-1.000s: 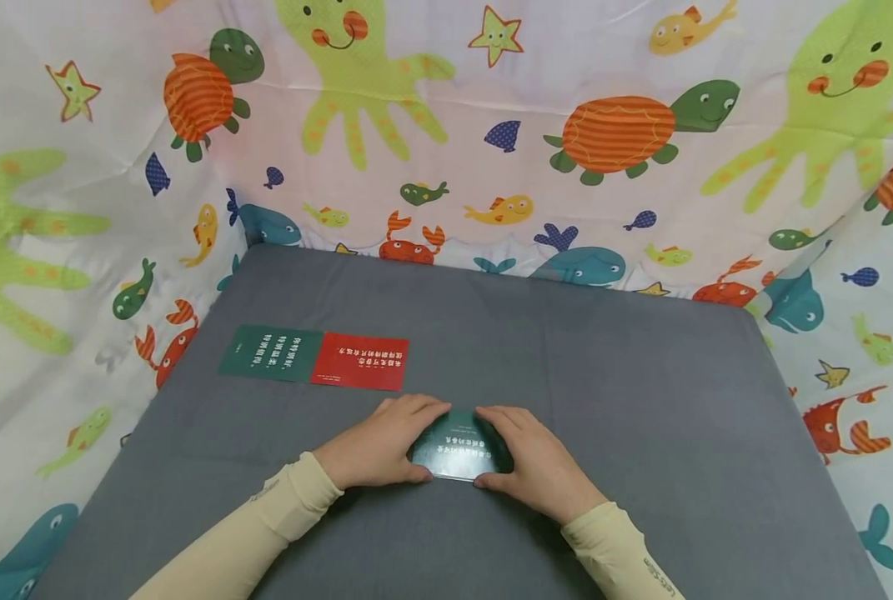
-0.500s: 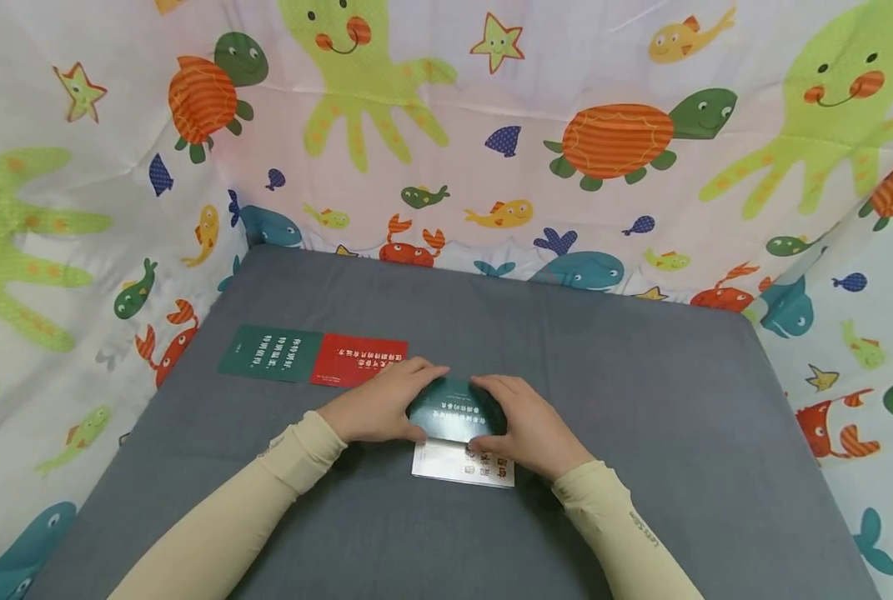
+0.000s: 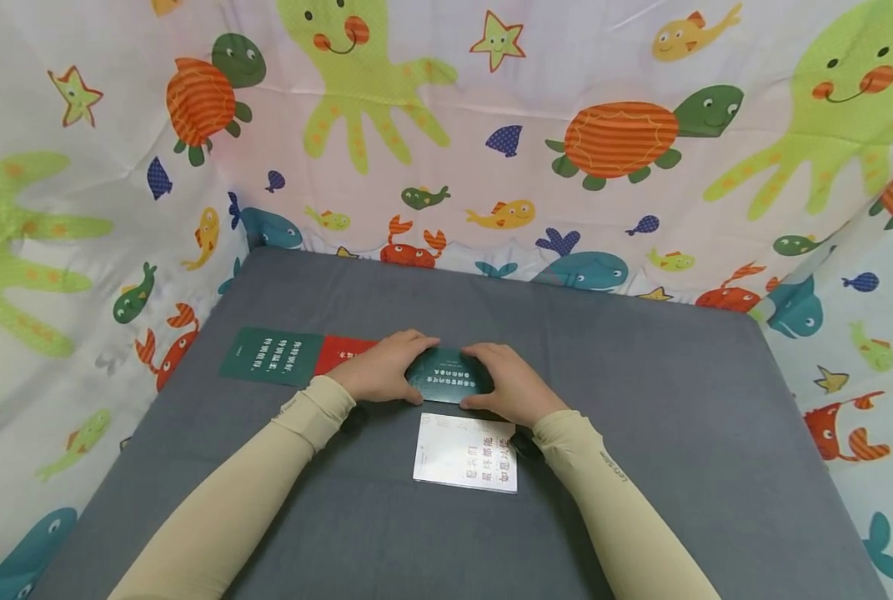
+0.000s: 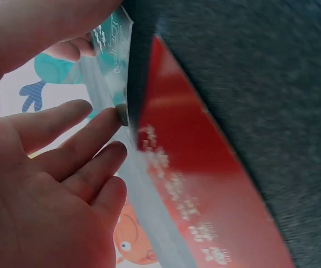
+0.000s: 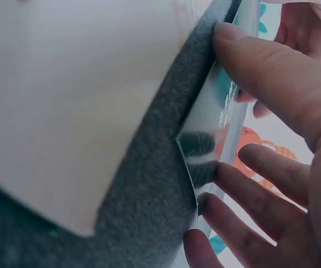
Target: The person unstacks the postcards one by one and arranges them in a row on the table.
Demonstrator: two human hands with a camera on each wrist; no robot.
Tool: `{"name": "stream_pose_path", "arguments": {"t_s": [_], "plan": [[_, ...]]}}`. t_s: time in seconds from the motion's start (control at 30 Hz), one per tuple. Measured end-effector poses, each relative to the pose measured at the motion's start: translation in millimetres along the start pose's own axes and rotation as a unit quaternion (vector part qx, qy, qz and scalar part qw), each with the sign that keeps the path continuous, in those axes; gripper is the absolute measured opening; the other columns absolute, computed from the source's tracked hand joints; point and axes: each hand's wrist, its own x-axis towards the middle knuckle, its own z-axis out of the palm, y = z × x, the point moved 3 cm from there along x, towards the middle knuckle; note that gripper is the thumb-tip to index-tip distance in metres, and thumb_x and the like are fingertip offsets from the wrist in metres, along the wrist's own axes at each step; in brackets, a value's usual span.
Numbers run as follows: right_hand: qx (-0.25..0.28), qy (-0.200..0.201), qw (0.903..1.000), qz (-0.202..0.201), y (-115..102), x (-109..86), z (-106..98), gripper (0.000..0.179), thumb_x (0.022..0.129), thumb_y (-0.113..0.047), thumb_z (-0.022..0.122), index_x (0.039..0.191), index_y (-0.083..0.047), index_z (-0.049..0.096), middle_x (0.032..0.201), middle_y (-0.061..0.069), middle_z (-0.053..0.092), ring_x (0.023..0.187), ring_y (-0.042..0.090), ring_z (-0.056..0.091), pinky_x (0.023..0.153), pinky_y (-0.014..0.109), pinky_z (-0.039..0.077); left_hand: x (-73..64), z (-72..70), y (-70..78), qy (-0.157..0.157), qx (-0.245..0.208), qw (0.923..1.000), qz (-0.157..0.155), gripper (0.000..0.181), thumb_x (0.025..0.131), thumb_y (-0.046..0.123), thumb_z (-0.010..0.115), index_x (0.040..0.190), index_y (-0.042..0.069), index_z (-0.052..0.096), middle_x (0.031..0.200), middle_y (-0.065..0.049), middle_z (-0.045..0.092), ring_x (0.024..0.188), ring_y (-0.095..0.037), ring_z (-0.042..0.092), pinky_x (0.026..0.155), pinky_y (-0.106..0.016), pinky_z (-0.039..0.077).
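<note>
A glossy green card (image 3: 449, 375) with white characters is held flat between my two hands, just over or on the table. My left hand (image 3: 386, 367) grips its left end, thumb at the near edge and fingers farther along. At the right end, my right hand (image 3: 516, 385) holds it the same way. The right wrist view shows the fingertips (image 5: 223, 170) against the card's glossy surface. Nearer to me lies a white card (image 3: 464, 452) with reddish characters; whether others lie under it I cannot tell. A red card (image 3: 337, 354) is partly hidden behind my left hand.
Left of the red card lies another green card (image 3: 273, 357), the two meeting edge to edge. A grey cloth (image 3: 641, 433) covers the table. Printed curtains (image 3: 446, 125) with sea animals stand along the back and both sides.
Both hands have moved the green card away from me, off the white card, which is now uncovered. My left hand now hides part of the red card.
</note>
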Motion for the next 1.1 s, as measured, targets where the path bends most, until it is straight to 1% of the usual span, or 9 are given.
{"name": "stream_pose_path", "arguments": {"t_s": [0.13, 0.23, 0.4, 0.53, 0.63, 0.77, 0.9, 1.0, 1.1], "plan": [[0.004, -0.004, 1.0000, 0.002, 1.5, 2.8, 2.2, 0.085, 0.087, -0.038, 0.092, 0.158, -0.013, 0.053, 0.161, 0.009, 0.056, 0.154, 0.034, 0.046, 0.126, 0.053, 0.041, 1.0, 1.4, -5.5, 0.001, -0.006, 1.0000, 0.000, 0.097, 0.085, 0.032, 0.092, 0.166, 0.012, 0.043, 0.160, -0.010, 0.051, 0.143, -0.029, 0.050, 0.122, -0.048, 0.048], [0.005, -0.002, 1.0000, 0.003, 1.4, 3.7, 0.5, 0.086, 0.087, -0.038, 0.093, 0.158, -0.013, 0.053, 0.161, 0.010, 0.055, 0.154, 0.035, 0.045, 0.127, 0.053, 0.040, 1.3, 0.1, -5.9, 0.006, -0.007, 1.0000, 0.002, 0.096, 0.084, 0.032, 0.093, 0.165, 0.011, 0.044, 0.160, -0.010, 0.051, 0.144, -0.029, 0.050, 0.122, -0.049, 0.047], [-0.001, -0.005, 1.0000, 0.005, 2.7, 4.5, 0.9, 0.087, 0.087, -0.040, 0.093, 0.159, -0.013, 0.052, 0.162, 0.009, 0.055, 0.154, 0.034, 0.046, 0.127, 0.053, 0.040, 1.7, 0.5, -5.3, -0.002, -0.007, 1.0000, 0.000, 0.096, 0.086, 0.032, 0.092, 0.165, 0.011, 0.043, 0.161, -0.011, 0.050, 0.145, -0.031, 0.049, 0.124, -0.050, 0.045], [-0.006, 0.013, 0.9999, -0.001, 4.2, -1.1, 1.0, 0.091, 0.087, -0.044, 0.092, 0.161, -0.013, 0.049, 0.166, 0.008, 0.050, 0.156, 0.035, 0.043, 0.128, 0.060, 0.036, -1.1, 3.0, -1.7, 0.015, 0.016, 0.9998, 0.000, 0.099, 0.084, 0.033, 0.093, 0.166, 0.010, 0.042, 0.164, -0.013, 0.048, 0.149, -0.033, 0.047, 0.126, -0.054, 0.042], [-0.009, 0.028, 0.9996, -0.002, 4.9, -16.6, 0.2, 0.092, 0.089, -0.048, 0.089, 0.163, -0.015, 0.047, 0.169, 0.008, 0.047, 0.158, 0.035, 0.042, 0.129, 0.064, 0.033, -11.1, 8.2, 8.2, 0.042, 0.041, 0.9982, 0.011, 0.103, 0.082, 0.037, 0.095, 0.165, 0.009, 0.042, 0.164, -0.013, 0.049, 0.151, -0.034, 0.046, 0.128, -0.055, 0.039], [-0.017, 0.036, 0.9992, 0.000, 2.8, -51.5, -0.7, 0.089, 0.088, -0.048, 0.089, 0.161, -0.014, 0.051, 0.164, 0.008, 0.053, 0.153, 0.035, 0.048, 0.126, 0.063, 0.038, -37.3, 20.5, 33.8, 0.065, 0.053, 0.9951, 0.052, 0.102, 0.080, 0.043, 0.095, 0.163, 0.009, 0.046, 0.160, -0.011, 0.053, 0.147, -0.031, 0.050, 0.127, -0.057, 0.038], [-0.041, 0.046, 0.9981, -0.011, -5.5, -87.0, 3.0, 0.088, 0.083, -0.047, 0.093, 0.156, -0.013, 0.057, 0.158, 0.007, 0.060, 0.146, 0.034, 0.056, 0.119, 0.062, 0.046, -63.8, 36.5, 55.8, 0.056, 0.067, 0.9914, 0.098, 0.098, 0.081, 0.047, 0.095, 0.159, 0.007, 0.052, 0.155, -0.009, 0.059, 0.144, -0.030, 0.055, 0.123, -0.055, 0.042], [-0.054, 0.050, 0.9971, -0.017, -12.6, -106.4, 8.8, 0.089, 0.080, -0.048, 0.096, 0.153, -0.014, 0.060, 0.155, 0.005, 0.062, 0.143, 0.032, 0.059, 0.116, 0.061, 0.049, -74.8, 46.9, 61.7, 0.046, 0.080, 0.9902, 0.105, 0.096, 0.081, 0.047, 0.095, 0.158, 0.008, 0.053, 0.154, -0.007, 0.060, 0.144, -0.027, 0.055, 0.123, -0.051, 0.042], [-0.062, 0.047, 0.9969, -0.013, -17.4, -117.1, 15.2, 0.090, 0.078, -0.048, 0.098, 0.153, -0.016, 0.060, 0.155, 0.004, 0.062, 0.144, 0.030, 0.058, 0.116, 0.060, 0.048, -78.0, 52.6, 60.9, 0.047, 0.084, 0.9905, 0.098, 0.095, 0.080, 0.044, 0.096, 0.157, 0.009, 0.054, 0.153, -0.005, 0.060, 0.143, -0.025, 0.055, 0.123, -0.048, 0.041]]}}
